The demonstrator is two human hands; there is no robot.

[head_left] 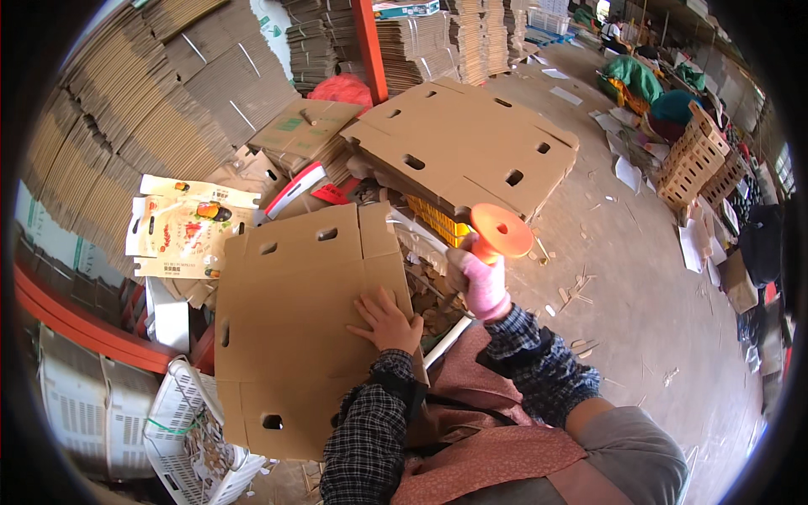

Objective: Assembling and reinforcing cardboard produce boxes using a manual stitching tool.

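My left hand (389, 321) lies flat on a folded brown cardboard box (303, 295) with oval cut-outs, its fingers spread near the right edge. Just right of that box, raised above it, my right hand (480, 282) is closed on an orange spool-shaped tool (503, 229) with a wide round disc and a hole in its middle. A pink covering wraps part of this hand. The lower end of the tool is hidden by my fingers. Beyond both hands lies a second flat cardboard box (463, 143), also with cut-outs.
Tall stacks of flattened cardboard (126, 109) stand at the left. Printed cardboard sheets (194, 227) lie beside the near box. A white plastic crate (181, 446) holds scraps at lower left. A red post (369, 50) rises behind. Tan crates (694, 160) and paper litter the right side.
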